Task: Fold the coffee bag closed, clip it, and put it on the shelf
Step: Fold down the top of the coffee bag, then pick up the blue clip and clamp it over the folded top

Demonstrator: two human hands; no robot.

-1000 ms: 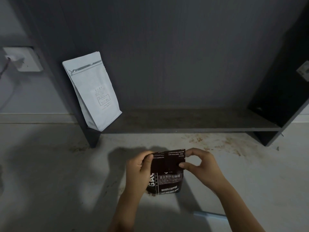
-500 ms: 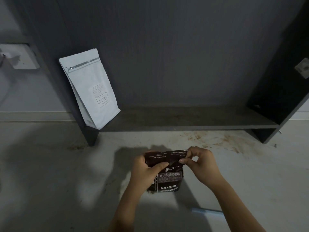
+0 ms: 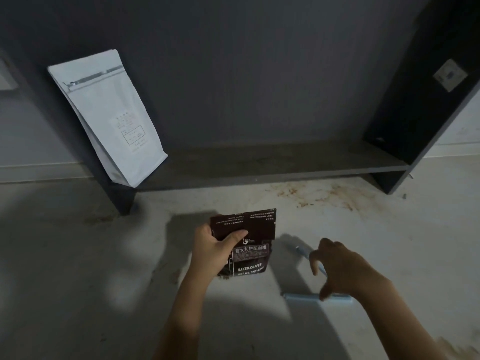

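Nearest the camera: two bare forearms enter from the bottom edge.

Right hand (image 3: 337, 268) hangs palm-down over the floor (image 3: 78, 255), fingers spread and curled, gripping nothing. Directly below it lies a pale blue clip (image 3: 301, 297), a long bar flat on the floor; a second pale blue arm shows past the fingers, angled up to the left. Whether the thumb touches the bar is hard to judge, since the hand is blurred and covers part of it.

Left hand (image 3: 215, 253) is closed on the coffee bag (image 3: 249, 261): thumb across the front, fingers behind. Bag is dark brown, upright, its base apparently on the floor. Top portion is folded forward and down over the front, with the flap print upside down. The thumb pins the left part of the flap; the right part stands loose. No clip on the bag.

Farther back: brown stains (image 3: 324, 196) on the floor, right of centre.

Beyond those: low dark shelf (image 3: 259, 162). A white pouch (image 3: 111, 118) stands at its left end, leaning against the left side panel.
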